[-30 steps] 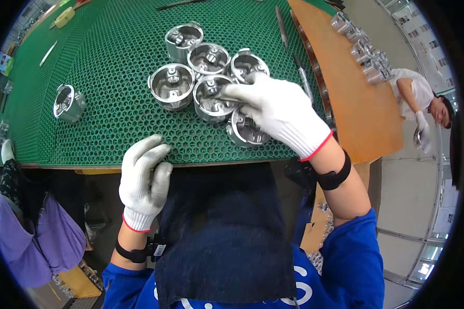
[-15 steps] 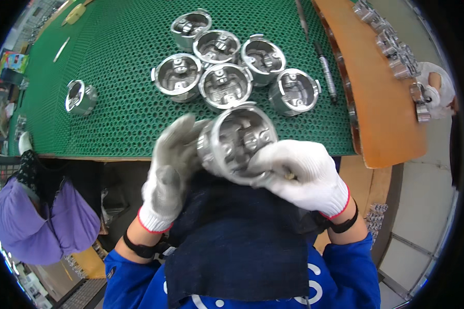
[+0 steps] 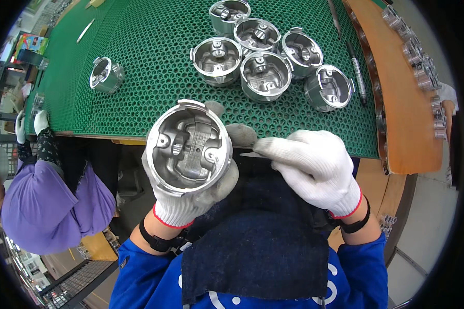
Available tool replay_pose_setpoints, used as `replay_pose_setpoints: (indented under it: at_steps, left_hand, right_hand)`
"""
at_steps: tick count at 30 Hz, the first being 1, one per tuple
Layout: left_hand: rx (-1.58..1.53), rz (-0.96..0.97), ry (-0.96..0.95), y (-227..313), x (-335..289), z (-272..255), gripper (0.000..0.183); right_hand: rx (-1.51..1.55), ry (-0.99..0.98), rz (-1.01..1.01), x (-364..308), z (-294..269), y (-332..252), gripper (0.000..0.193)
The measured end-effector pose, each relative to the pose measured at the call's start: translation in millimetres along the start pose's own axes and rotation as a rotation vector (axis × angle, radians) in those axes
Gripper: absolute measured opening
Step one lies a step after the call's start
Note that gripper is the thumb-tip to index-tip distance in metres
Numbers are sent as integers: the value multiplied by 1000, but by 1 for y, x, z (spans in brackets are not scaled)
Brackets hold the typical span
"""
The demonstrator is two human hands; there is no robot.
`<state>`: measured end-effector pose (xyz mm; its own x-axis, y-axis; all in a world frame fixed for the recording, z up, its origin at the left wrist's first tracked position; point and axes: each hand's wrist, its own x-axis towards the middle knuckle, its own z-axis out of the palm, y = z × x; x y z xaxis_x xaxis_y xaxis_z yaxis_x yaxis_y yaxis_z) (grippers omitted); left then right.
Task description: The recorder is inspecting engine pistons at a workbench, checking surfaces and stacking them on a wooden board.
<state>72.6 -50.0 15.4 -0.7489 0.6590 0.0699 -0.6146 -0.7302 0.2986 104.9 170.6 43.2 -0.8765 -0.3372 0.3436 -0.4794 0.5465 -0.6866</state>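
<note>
A shiny metal engine piston is gripped in my gloved left hand, its hollow side turned up toward me. The hand wraps around it from below, with fingers showing on its right side. My right hand, in a white glove, is closed in a pinch just right of the piston, apart from it. From its fingertips pokes the pale, pointed tip of a thin tool; the glove hides the rest. Beyond my hands, several more pistons stand hollow side up in a group on the green mat.
A lone piston lies tilted at the left. A black marker lies by the orange-brown board, with pistons lined beyond it. A white pen lies far left. Another person in purple works at the left.
The piston has moved left, out of my right hand's grasp and into my left hand alone. My right hand has drawn away from it, the thin tip now showing. The view has shifted.
</note>
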Motion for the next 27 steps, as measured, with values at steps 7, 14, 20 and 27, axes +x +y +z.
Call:
replay_pose_setpoints:
  at_steps: [7, 14, 20, 27]
  left_hand:
    - [40, 124, 192, -13, -5, 8, 71]
    - [317, 173, 377, -16, -1, 4, 93]
    - [466, 56, 229, -5, -3, 0, 93]
    - [461, 471, 126, 1, 9, 8, 84]
  right_hand:
    - [308, -314, -53, -4, -1, -1, 24]
    - [-188, -86, -42, 14, -25, -8, 22]
    - [572, -273, 54, -5, 2, -11, 31]
    - [1498, 414, 485, 0, -29, -11, 43]
